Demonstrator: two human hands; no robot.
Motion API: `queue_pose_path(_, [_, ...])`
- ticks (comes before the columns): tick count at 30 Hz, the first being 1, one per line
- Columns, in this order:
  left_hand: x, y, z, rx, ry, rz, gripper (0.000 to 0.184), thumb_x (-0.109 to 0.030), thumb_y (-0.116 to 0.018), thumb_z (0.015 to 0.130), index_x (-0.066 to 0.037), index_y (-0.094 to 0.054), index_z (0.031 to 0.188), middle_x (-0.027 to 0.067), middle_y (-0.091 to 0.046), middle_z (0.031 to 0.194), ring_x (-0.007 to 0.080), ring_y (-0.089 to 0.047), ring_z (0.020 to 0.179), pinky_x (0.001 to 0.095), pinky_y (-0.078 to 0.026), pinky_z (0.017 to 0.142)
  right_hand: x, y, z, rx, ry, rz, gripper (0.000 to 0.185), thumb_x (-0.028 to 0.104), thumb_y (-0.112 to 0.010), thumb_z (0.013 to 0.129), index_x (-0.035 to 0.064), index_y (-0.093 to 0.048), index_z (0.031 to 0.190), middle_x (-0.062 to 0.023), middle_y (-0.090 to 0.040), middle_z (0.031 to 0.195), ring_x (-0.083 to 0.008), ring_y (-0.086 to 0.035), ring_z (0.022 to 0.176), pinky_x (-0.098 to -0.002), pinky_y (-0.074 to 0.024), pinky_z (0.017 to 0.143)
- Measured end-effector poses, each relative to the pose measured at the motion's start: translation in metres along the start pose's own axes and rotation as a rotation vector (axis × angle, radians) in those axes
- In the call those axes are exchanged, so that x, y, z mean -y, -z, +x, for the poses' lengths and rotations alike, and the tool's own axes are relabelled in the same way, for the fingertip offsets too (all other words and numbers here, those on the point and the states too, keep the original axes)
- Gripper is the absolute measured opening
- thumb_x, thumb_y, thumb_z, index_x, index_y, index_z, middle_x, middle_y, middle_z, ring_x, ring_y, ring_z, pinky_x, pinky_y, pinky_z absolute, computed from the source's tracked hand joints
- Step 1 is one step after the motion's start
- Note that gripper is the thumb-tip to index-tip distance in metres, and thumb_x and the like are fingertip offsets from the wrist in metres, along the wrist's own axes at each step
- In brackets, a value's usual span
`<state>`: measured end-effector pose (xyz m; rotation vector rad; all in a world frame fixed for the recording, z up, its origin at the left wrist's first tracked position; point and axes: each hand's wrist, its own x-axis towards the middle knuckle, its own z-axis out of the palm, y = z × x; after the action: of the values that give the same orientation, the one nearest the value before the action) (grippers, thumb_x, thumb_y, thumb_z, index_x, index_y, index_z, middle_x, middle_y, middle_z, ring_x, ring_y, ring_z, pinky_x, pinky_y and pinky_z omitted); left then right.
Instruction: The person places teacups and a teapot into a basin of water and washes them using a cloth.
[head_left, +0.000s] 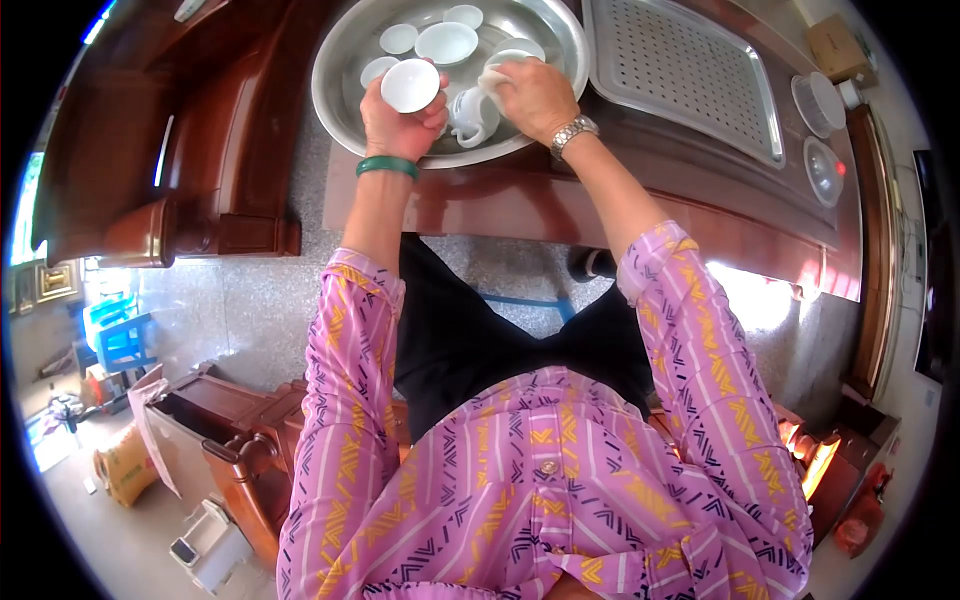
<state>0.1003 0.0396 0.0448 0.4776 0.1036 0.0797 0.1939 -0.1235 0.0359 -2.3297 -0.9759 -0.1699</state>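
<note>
In the head view, my left hand (403,118), with a green bangle at its wrist, is closed round a small white cup (410,86), its open mouth facing up toward me. My right hand (537,98), wearing a metal watch, pinches a soft off-white piece (492,78) that looks like a cloth; its kind is not certain. Both hands are over a wide metal basin (330,92). Beneath them in the basin lies a white handled cup (474,118), tilted on its side. Several small white bowls, among them a larger one (446,43), sit farther back in the basin.
A perforated metal tray (680,70) lies right of the basin on the dark wooden table (500,205). Clear containers (823,170) stand at the table's right end, with a cardboard box (842,50) behind. Wooden furniture (235,130) is at the left.
</note>
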Motion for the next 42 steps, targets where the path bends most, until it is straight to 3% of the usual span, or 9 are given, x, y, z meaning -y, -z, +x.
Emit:
queue_pose_path(2, [0.003, -0.008, 0.001, -0.25, -0.039, 0.147, 0.042, -0.036, -0.03, 0.085, -0.001, -0.051, 0.095, 0.0166, -0.055, 0.077, 0.0197, -0.043, 0.056, 0.0274, -0.031, 0.045, 0.0, 0.001, -0.001, 0.004, -0.004, -0.016, 0.02, 0.018, -0.051, 0.074, 0.007, -0.062, 0.087, -0.0175, -0.06, 0.084, -0.0341, -0.058, 0.078, -0.0424, -0.0474, 0.07])
queue_pose_path(7, [0.008, 0.008, 0.011, -0.222, -0.06, 0.359, 0.045, -0.04, -0.036, 0.087, 0.0, -0.048, 0.102, 0.0159, -0.054, 0.09, 0.0206, -0.049, 0.067, 0.0301, -0.04, 0.057, 0.004, 0.002, 0.001, 0.113, -0.088, -0.076, 0.017, 0.017, -0.053, 0.074, 0.0053, -0.062, 0.082, -0.0181, -0.061, 0.082, -0.0334, -0.059, 0.08, -0.0419, -0.0477, 0.071])
queue_pose_path(12, [0.018, -0.005, 0.015, -0.651, -0.122, 0.869, 0.036, -0.027, -0.057, 0.081, -0.002, -0.048, 0.105, 0.0115, -0.053, 0.094, 0.0181, -0.053, 0.071, 0.0299, -0.047, 0.061, 0.009, 0.005, 0.003, 0.288, -0.076, -0.187, 0.017, 0.017, -0.057, 0.074, 0.0061, -0.061, 0.086, -0.015, -0.062, 0.088, -0.0319, -0.059, 0.087, -0.0405, -0.048, 0.073])
queue_pose_path(18, [0.014, 0.067, 0.053, -0.439, -0.359, 1.715, 0.036, -0.026, -0.057, 0.081, -0.004, -0.055, 0.109, 0.0137, -0.059, 0.093, 0.0223, -0.058, 0.082, 0.0313, -0.047, 0.068, 0.01, 0.004, 0.006, 0.343, -0.143, -0.132, 0.023, 0.016, -0.061, 0.071, 0.0066, -0.059, 0.092, -0.0128, -0.063, 0.091, -0.0283, -0.059, 0.093, -0.0372, -0.0465, 0.079])
queue_pose_path(20, [0.009, 0.066, 0.056, -0.282, -0.447, 1.991, 0.034, -0.025, -0.055, 0.081, -0.005, -0.058, 0.107, 0.0153, -0.062, 0.094, 0.0247, -0.06, 0.085, 0.0334, -0.047, 0.072, 0.01, 0.006, 0.009, 0.475, -0.18, -0.173, 0.029, 0.014, -0.046, 0.077, 0.0075, -0.05, 0.105, -0.0188, -0.061, 0.096, -0.0315, -0.058, 0.093, -0.0414, -0.0456, 0.079])
queue_pose_path(28, [0.007, 0.016, 0.03, -0.335, -0.01, 2.618, 0.044, -0.029, -0.054, 0.077, -0.02, -0.05, 0.12, 0.0151, -0.051, 0.12, 0.0418, -0.05, 0.103, 0.042, -0.042, 0.086, 0.01, -0.007, 0.003, 0.274, -0.191, -0.23, 0.035, 0.016, -0.057, 0.075, 0.01, -0.049, 0.108, -0.0165, -0.055, 0.106, -0.0324, -0.056, 0.097, -0.0423, -0.0446, 0.082])
queue_pose_path(36, [-0.009, 0.046, 0.037, -0.08, -0.04, 2.393, 0.05, -0.02, -0.059, 0.073, -0.011, -0.045, 0.121, 0.0187, -0.047, 0.121, 0.0435, -0.048, 0.104, 0.0449, -0.04, 0.088, 0.008, 0.003, 0.009, 0.483, -0.165, -0.154, 0.028, 0.013, -0.059, 0.073, 0.0088, -0.059, 0.101, -0.0151, -0.061, 0.099, -0.0309, -0.058, 0.097, -0.0393, -0.0475, 0.079])
queue_pose_path(41, [-0.016, 0.059, 0.045, -0.109, -0.094, 2.373, 0.051, -0.021, -0.061, 0.072, -0.009, -0.046, 0.119, 0.0209, -0.051, 0.115, 0.0385, -0.05, 0.104, 0.0437, -0.04, 0.088, 0.008, 0.008, 0.005, 0.22, -0.23, -0.021, 0.03, 0.017, -0.062, 0.071, 0.0079, -0.059, 0.099, -0.0179, -0.061, 0.093, -0.0311, -0.059, 0.091, -0.0405, -0.0477, 0.077])
queue_pose_path(42, [-0.014, 0.057, 0.043, -0.17, -0.306, 2.356, 0.053, -0.023, -0.062, 0.071, -0.009, -0.046, 0.12, 0.0211, -0.053, 0.112, 0.0376, -0.05, 0.104, 0.0425, -0.04, 0.088, 0.007, 0.005, 0.003, 0.22, -0.23, -0.021, 0.03, 0.017, -0.062, 0.071, 0.0079, -0.059, 0.099, -0.0179, -0.061, 0.093, -0.0311, -0.059, 0.091, -0.0405, -0.0477, 0.077])
